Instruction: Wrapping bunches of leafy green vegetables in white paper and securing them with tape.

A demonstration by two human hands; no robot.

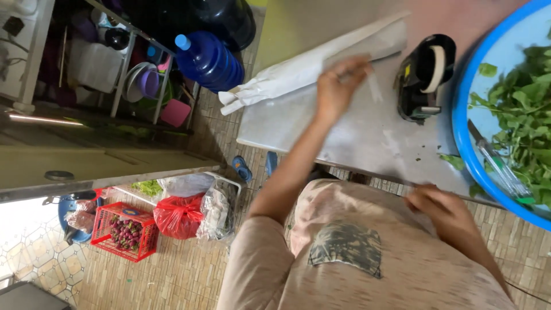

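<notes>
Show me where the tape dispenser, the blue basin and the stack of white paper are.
tape dispenser (423,77), head view, on its black body.
blue basin (461,123), head view, on its left rim.
stack of white paper (298,72), head view, mid-stack.

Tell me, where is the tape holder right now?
In the head view, the black tape dispenser stands on the metal table, between the left hand and the blue basin of greens.
</notes>
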